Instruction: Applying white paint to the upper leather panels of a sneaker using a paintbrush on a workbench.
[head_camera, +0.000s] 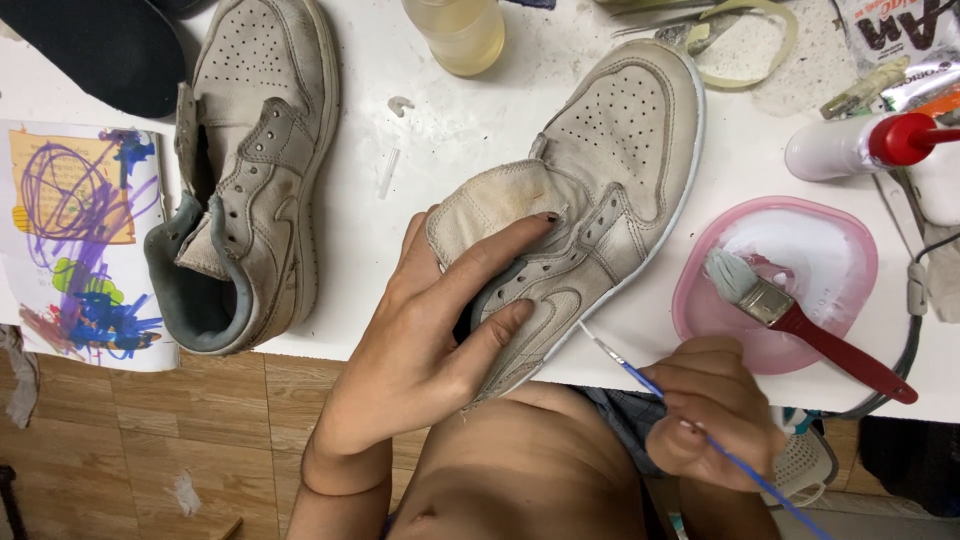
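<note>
At frame centre, the left hand (440, 330) gripped a worn white sneaker (590, 190); the right hand (715, 410) pinched a thin blue brush (680, 410) at its sole edge. Painting looked barely begun; second sneaker (250, 170), upper left, untouched.

Both hands low at the bare belly: left (440, 330) spread and gripping, right (712, 405) pinched shut.

Likely a home craft table (400, 150): paint dish (850, 250), child's drawing (85, 240).
</note>
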